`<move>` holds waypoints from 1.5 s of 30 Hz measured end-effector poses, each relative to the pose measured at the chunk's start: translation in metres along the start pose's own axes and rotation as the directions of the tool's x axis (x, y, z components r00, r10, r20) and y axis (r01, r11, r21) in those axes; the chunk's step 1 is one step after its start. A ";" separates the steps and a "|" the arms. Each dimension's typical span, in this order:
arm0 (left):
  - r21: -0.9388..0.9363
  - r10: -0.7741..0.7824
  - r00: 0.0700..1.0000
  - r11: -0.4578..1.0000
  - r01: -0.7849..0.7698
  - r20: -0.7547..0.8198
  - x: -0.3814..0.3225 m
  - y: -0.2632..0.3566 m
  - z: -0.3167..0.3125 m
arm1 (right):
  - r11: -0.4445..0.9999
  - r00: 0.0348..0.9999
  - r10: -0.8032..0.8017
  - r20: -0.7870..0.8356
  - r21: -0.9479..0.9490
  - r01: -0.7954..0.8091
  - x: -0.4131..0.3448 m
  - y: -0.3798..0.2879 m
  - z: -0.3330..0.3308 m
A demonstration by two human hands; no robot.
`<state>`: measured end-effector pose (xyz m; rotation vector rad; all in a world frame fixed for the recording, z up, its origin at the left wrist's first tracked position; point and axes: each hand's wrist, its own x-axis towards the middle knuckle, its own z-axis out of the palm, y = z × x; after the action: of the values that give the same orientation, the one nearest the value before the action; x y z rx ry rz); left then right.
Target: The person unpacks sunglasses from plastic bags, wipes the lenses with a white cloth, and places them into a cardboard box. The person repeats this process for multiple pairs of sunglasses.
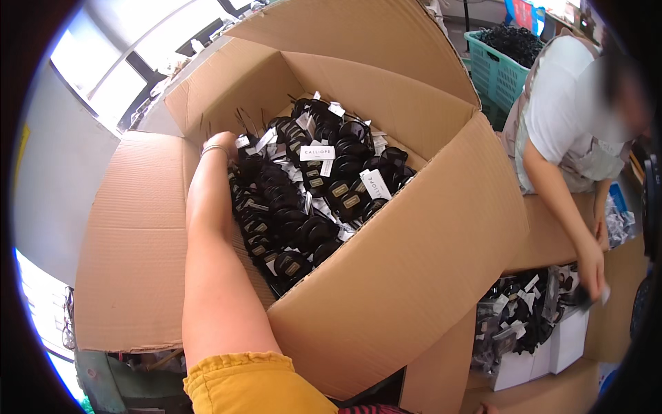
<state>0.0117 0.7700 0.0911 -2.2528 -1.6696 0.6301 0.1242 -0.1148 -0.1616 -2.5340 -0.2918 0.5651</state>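
My left hand [223, 141] reaches deep into a large open cardboard box [393, 259], at its far left inner corner. Its fingers are mostly hidden behind the wrist, beside the end of a row of black sunglasses [292, 264]; whether they grip anything does not show. Rows of these sunglasses are packed closely in the box, many with white paper tags [317, 153] bearing print and small gold-coloured stickers on their lenses. A sliver of skin at the bottom edge, right of centre, may be my right hand [486, 409]; what it holds cannot be seen.
At right, a co-worker [558, 114] leans over another cardboard box [615, 300], a blurred dark item in one hand. Tagged dark eyewear [527, 310] and white boxes [569, 339] lie there. Behind stands a green plastic basket [491, 72] of dark items. Cardboard flaps [134, 243] spread outward.
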 end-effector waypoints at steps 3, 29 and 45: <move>-0.112 -0.031 0.987 0.993 0.049 0.156 0.033 -0.009 0.029 | 0.998 0.999 -0.049 -0.022 0.032 0.050 0.000 -0.012 -0.002; 0.169 0.779 0.358 0.501 -0.849 -0.515 -0.395 0.145 -0.205 | 0.955 0.837 -0.015 -0.546 -0.257 -0.150 -0.077 0.114 -0.009; 0.335 0.971 -0.226 -0.186 -0.924 -0.083 -0.589 0.466 0.090 | 0.988 0.737 -0.139 -0.662 -0.141 0.059 -0.067 0.142 0.010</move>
<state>0.2146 0.0647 -0.0924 -2.8553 0.8363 0.4698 0.0733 -0.2510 -0.2227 -2.6109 -0.1861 -0.4420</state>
